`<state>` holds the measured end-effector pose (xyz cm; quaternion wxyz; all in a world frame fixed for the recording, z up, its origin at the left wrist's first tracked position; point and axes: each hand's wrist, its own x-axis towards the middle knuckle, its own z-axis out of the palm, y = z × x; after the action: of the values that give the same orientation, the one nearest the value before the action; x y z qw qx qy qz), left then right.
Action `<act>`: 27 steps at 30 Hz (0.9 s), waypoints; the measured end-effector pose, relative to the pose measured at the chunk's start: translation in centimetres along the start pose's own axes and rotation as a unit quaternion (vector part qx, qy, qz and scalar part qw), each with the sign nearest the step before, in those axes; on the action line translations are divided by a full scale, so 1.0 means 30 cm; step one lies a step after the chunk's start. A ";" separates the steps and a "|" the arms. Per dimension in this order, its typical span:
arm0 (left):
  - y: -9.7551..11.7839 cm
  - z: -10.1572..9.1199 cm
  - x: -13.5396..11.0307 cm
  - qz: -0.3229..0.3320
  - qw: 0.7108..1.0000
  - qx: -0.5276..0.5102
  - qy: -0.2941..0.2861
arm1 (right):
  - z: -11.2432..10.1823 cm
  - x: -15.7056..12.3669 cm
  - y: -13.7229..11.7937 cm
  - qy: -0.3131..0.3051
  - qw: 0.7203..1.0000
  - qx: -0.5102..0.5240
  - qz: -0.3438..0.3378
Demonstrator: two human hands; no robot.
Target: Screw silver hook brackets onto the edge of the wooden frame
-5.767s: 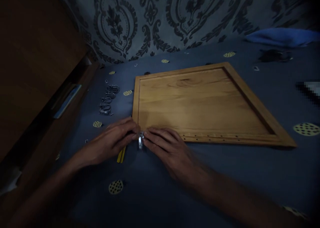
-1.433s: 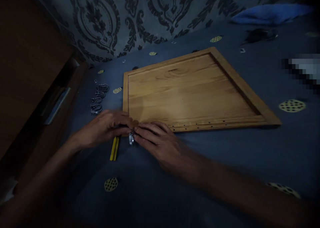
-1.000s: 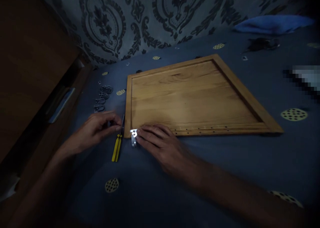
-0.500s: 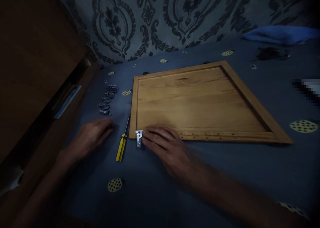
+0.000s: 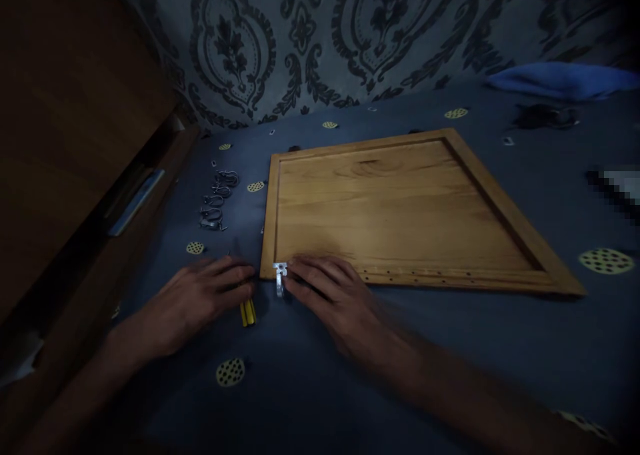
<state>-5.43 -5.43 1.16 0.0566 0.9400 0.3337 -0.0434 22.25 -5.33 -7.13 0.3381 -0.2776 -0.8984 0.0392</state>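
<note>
My left hand (image 5: 195,302) is closed over a screwdriver on the blue cloth. Below the fingers shows the end of its yellow handle (image 5: 248,312); the rest is mostly hidden. My right hand (image 5: 333,292) lies over the near edge of a framed wooden panel (image 5: 380,202). Its fingertips hold a shiny metal hook (image 5: 280,278) near the panel's front left corner. The hook's flat plate rests on the frame and its curved part hangs past the edge. A row of small holes runs along the frame to the right of this hand.
Several metal hooks (image 5: 215,202) lie in a line left of the panel. A wooden cabinet (image 5: 75,108) stands along the left side. At the back right are a blue cloth bundle (image 5: 560,82) and a dark object (image 5: 545,116). Patterned fabric (image 5: 300,42) rises behind.
My left hand has moved right and closed over the screwdriver, whose handle has turned slightly. My right hand stays on the metal hook at the panel corner.
</note>
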 end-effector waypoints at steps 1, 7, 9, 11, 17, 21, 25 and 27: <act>-0.007 -0.001 -0.011 -0.006 0.999 -0.016 0.032 | -0.001 0.000 0.000 -0.001 1.000 0.000 0.000; 0.051 -0.054 0.021 -0.185 0.903 -0.192 0.336 | 0.006 -0.010 0.004 -0.006 1.000 0.003 0.001; 0.093 -0.061 0.076 -0.201 0.821 -0.314 0.432 | 0.010 -0.011 0.005 -0.005 1.000 0.005 0.001; 0.124 -0.056 0.131 -0.197 0.789 -0.389 0.433 | 0.013 -0.011 0.005 -0.006 1.000 0.003 0.000; 0.143 -0.026 0.193 -0.191 0.780 -0.440 0.403 | 0.018 -0.008 0.000 -0.001 1.000 -0.001 0.008; 0.137 -0.019 0.192 -0.193 0.780 -0.431 0.411 | 0.011 -0.008 0.001 -0.018 1.000 0.002 0.007; 0.130 -0.013 0.204 -0.185 0.775 -0.440 0.413 | 0.004 -0.009 0.001 -0.029 1.000 0.003 0.009; 0.128 -0.011 0.210 -0.181 0.774 -0.445 0.412 | 0.006 -0.010 0.000 -0.022 1.000 0.002 0.010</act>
<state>1.89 -4.43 1.03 0.3165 0.6598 0.4715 0.4922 22.32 -5.48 -7.45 0.3181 -0.2849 -0.9028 0.0505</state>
